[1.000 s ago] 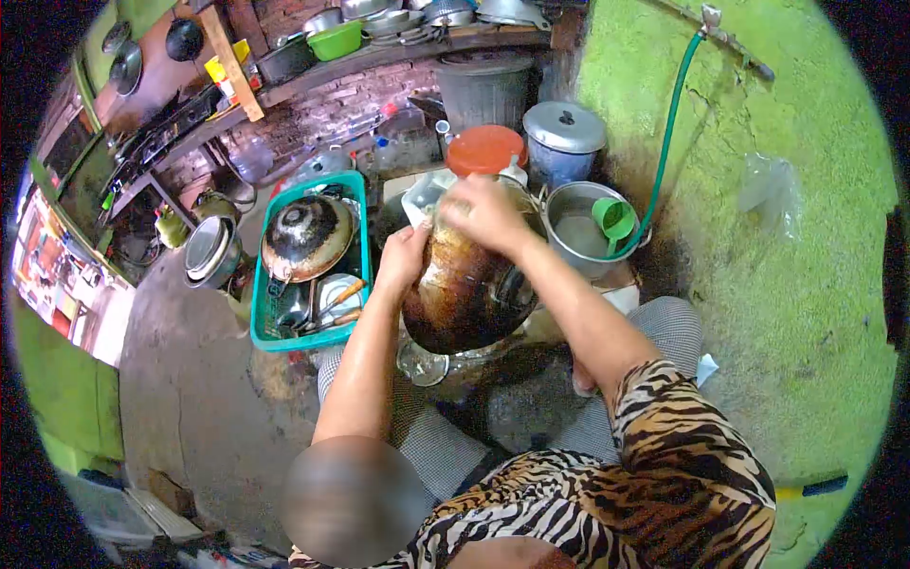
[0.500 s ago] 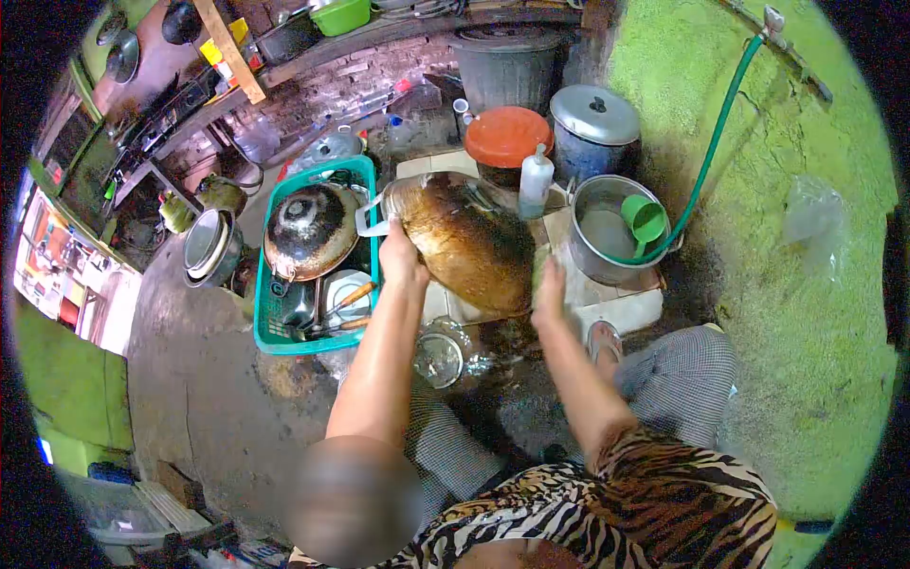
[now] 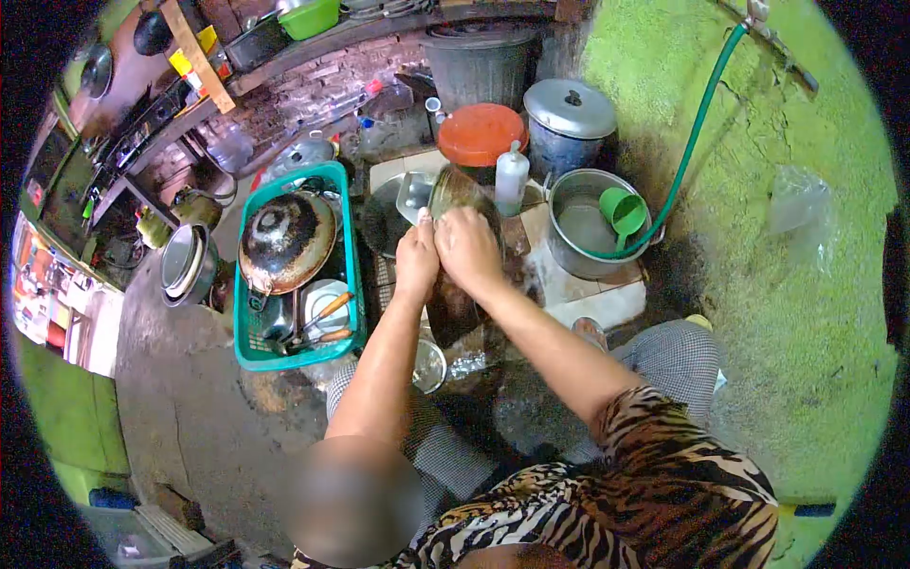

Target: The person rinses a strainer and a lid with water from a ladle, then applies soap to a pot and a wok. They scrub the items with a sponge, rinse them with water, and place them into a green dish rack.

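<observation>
A large wok (image 3: 464,187) with a browned, scorched outside stands tilted nearly edge-on in front of me. Its pale metal loop handle (image 3: 415,193) points up at the far left side. My left hand (image 3: 417,258) is closed on the wok's near rim, thumb up. Right beside it, my right hand (image 3: 468,248) has its fingers curled over the same rim, and the two hands touch or nearly touch. Both hands and forearms hide much of the wok. A clear glass dish (image 3: 429,368) lies on the wet floor below the wok.
To the left stands a teal basket (image 3: 350,237) holding a domed, sooty lid (image 3: 287,242) and utensils. On the right are a metal pot (image 3: 569,248) with a green dipper (image 3: 623,211) and hose (image 3: 709,119). Behind are a bottle (image 3: 511,178), red lid (image 3: 482,133) and lidded pot (image 3: 572,119).
The wok has turned from showing its broad underside to nearly edge-on. My right hand has moved left from the wok's right side to beside my left hand. The view has shifted slightly.
</observation>
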A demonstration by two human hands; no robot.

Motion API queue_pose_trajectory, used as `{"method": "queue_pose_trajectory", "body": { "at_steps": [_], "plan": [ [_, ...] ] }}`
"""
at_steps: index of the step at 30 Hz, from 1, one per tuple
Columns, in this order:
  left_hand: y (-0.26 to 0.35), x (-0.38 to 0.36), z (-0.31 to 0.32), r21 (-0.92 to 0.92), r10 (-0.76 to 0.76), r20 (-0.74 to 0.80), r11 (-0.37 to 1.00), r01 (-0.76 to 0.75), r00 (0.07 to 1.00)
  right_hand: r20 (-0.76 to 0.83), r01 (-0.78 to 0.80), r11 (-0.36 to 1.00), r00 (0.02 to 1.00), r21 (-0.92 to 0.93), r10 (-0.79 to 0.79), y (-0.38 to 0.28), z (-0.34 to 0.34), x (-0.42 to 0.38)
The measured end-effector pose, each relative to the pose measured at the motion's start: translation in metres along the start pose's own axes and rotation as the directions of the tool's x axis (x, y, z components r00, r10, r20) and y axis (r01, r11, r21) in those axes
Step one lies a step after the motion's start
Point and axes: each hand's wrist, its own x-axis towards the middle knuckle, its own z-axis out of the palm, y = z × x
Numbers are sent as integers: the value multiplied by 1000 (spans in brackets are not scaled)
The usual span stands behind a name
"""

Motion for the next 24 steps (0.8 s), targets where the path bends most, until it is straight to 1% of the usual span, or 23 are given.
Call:
{"method": "queue_pose_trajectory", "body": {
  "at_steps": [1, 2, 3, 4, 5, 6, 8, 9, 10, 12, 13, 14, 16, 17, 18, 19, 20, 21, 22, 23, 24],
  "plan": [
    [-5, 3, 3, 73, 9, -4, 997, -8, 1000, 34, -6, 998, 999, -64, 8, 10, 3, 4],
    [-11, 3, 6, 79, 1, -2, 997, -1, 1000, 72, -18, 992, 997, -125, 27, 24, 7, 7],
    [-13, 0, 9, 179, 63, 53, 981, -72, 997, 174, -194, 969, 960, -156, 220, 43, 13, 23],
    [-14, 0, 12, 270, 128, 117, 950, -155, 985, 305, -335, 935, 883, -118, 356, 68, 12, 45],
    [-15, 0, 16, 317, 99, 150, 938, -142, 984, 265, -407, 905, 865, -127, 426, 90, 12, 59],
    [-17, -1, 18, 321, 94, 161, 936, -143, 982, 225, -476, 869, 839, -136, 495, 100, 10, 65],
    [-20, 5, 19, 296, 46, 172, 950, -96, 984, 254, -464, 867, 830, -181, 497, 103, 21, 51],
    [-31, 10, 21, 251, 58, 147, 963, -94, 987, 298, -353, 910, 863, -219, 407, 75, 5, 43],
    [-35, 13, 21, 273, 13, 153, 960, -55, 988, 237, -259, 962, 933, -81, 271, 70, 9, 25],
    [-44, 16, 27, 277, 44, 180, 956, -94, 983, 158, -222, 971, 960, -85, 233, 79, 15, 12],
    [-38, 15, 27, 325, -78, 239, 946, -4, 968, 266, -403, 913, 875, -65, 405, 109, 25, 16],
    [-48, 14, 31, 300, 58, 235, 945, -129, 970, 354, -523, 845, 774, -110, 525, 141, 26, 20],
    [-25, 9, 32, 397, 11, 255, 911, -115, 967, 301, -772, 635, 612, 28, 731, 192, 32, 20],
    [-35, 15, 33, 429, 29, 255, 892, -140, 967, 211, -777, 630, 612, -20, 762, 247, 64, 11],
    [-46, 21, 31, 461, 38, 254, 874, -156, 966, 203, -782, 623, 606, -23, 769, 261, 55, 21],
    [-46, 24, 30, 427, -49, 263, 902, -70, 964, 371, -666, 724, 636, -177, 676, 273, 38, 29],
    [-47, 27, 27, 448, -42, 277, 889, -91, 960, 543, -506, 812, 611, -292, 576, 292, 23, 36],
    [-51, 30, 26, 462, -50, 267, 883, -82, 962, 562, -452, 867, 670, -209, 485, 353, 19, 34],
    [-56, 33, 26, 477, -57, 253, 876, -73, 966, 603, -311, 877, 639, -366, 478, 374, 6, 42],
    [-60, 35, 27, 481, -68, 249, 875, -63, 966, 643, -143, 859, 606, -492, 469, 394, -7, 50],
    [-64, 37, 28, 473, -55, 246, 878, -71, 968, 647, 182, 659, 494, -730, 580, 369, -44, 78]
  ]
}}
